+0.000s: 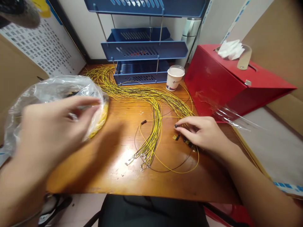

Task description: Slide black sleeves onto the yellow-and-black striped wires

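My left hand [52, 123] is raised at the left, thumb and forefinger brought together in front of a clear plastic bag [82, 83] with yellow wire in it. Whether those fingertips hold anything is hard to see. At the right, my right hand [205, 132] pinches a small black connector [176, 126] between thumb and forefinger. Below it lie more black connectors [188, 143] on the table, partly covered by the hand. Between my hands runs a bundle of yellow and black wires [153, 126], with bare metal ends towards me. One looped wire carries a black connector [143, 122].
Blue stacked trays [144, 50] stand at the back of the wooden table [106, 170]. A paper cup [174, 78] sits before them. To the right is a red box [220, 78] with tissues on top, and a metal flask [190, 31] behind.
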The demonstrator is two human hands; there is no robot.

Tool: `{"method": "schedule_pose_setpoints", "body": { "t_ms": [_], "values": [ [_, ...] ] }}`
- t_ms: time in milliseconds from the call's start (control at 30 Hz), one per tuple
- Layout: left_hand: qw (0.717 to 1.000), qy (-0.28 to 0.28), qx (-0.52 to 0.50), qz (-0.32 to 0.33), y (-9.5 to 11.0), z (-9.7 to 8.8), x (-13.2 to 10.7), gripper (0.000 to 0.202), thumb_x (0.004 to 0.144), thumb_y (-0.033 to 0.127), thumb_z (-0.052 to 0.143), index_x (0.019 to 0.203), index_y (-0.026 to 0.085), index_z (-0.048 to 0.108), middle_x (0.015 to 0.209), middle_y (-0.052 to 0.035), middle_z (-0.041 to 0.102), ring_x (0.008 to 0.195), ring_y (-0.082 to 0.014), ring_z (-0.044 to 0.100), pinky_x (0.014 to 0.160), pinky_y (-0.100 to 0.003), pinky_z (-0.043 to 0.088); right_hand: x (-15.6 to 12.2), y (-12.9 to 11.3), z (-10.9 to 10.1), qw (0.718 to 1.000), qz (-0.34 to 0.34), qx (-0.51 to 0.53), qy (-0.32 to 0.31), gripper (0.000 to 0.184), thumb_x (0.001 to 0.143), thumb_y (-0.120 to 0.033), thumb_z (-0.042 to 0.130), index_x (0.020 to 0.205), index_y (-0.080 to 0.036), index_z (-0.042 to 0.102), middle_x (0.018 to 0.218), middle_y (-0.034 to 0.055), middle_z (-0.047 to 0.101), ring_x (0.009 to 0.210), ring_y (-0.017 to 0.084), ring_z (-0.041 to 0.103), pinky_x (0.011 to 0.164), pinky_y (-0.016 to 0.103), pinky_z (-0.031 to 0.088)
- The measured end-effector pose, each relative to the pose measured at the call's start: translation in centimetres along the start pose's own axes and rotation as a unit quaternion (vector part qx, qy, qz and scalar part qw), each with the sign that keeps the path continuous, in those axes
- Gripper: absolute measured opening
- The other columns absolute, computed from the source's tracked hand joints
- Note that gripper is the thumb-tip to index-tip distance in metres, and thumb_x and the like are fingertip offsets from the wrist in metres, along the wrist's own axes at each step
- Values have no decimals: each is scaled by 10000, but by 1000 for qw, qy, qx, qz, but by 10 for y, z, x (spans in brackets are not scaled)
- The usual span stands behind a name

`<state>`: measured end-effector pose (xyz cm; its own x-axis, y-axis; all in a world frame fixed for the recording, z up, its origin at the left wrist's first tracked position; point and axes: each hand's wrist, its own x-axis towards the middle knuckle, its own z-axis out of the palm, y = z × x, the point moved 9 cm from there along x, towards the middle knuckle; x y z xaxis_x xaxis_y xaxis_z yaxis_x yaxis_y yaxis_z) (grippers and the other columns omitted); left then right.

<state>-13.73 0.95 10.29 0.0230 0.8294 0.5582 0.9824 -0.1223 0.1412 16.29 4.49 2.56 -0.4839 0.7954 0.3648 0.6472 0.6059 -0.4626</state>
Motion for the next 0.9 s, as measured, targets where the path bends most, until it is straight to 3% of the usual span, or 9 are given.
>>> {"method": "schedule_pose_setpoints", "body": {
  "t_ms": [67,133,200,267,367,500,700,900],
  "values": [
    [984,-45,-142,96,60,19,-1,150,840,301,650,918,205,736,647,45,679,467,-51,492,532,-175,351,1,0,-1,1000,2,0,13,48,807,-188,681,842,-186,715,652,-35,684,462,59,487,493,205,389],
    [957,-126,-221,138,108,52,-3,158,868,295,624,943,205,730,760,19,728,508,-66,535,546,-196,383,1,-1,-1,1000,-1,1,23,47,802,-186,687,834,-174,719,616,-36,663,449,58,468,480,205,376],
    [933,-169,-273,159,141,82,-4,163,883,289,608,920,182,724,790,-3,741,549,-84,576,566,-215,402,1,-1,-1,1000,-2,2,30,54,798,-184,690,835,-165,723,584,-39,636,443,57,453,470,204,363],
    [901,-218,-337,165,161,109,-3,151,887,263,603,913,169,718,784,-5,745,590,-92,620,596,-214,430,1,0,-2,999,8,0,38,63,793,-183,693,839,-161,728,544,-47,599,432,56,431,460,205,350],
    [874,-234,-408,121,162,131,1,137,870,247,627,927,162,718,800,-11,756,657,-101,670,641,-207,477,0,4,-4,998,37,-5,60,70,789,-199,699,833,-159,738,463,-68,504,402,57,372,432,211,315],
    [868,-196,-449,79,146,137,-1,165,842,282,674,932,149,714,806,-20,764,660,-100,688,631,-194,508,1,3,-9,994,54,6,95,74,780,-192,702,810,-141,747,428,-68,483,378,53,321,401,219,282],
    [886,-103,-422,159,144,122,-11,117,843,213,671,918,134,715,772,-21,763,602,-77,682,542,-158,488,0,-3,-10,991,39,22,126,94,767,-162,699,819,-140,775,616,9,707,385,55,400,390,221,319],
    [899,-73,-380,206,148,119,-14,151,866,201,635,981,138,709,825,-40,771,592,-90,685,551,-177,511,-2,-4,-10,990,37,28,133,102,775,-173,689,817,-168,781,700,18,751,404,70,479,418,222,395]
  ]
}}
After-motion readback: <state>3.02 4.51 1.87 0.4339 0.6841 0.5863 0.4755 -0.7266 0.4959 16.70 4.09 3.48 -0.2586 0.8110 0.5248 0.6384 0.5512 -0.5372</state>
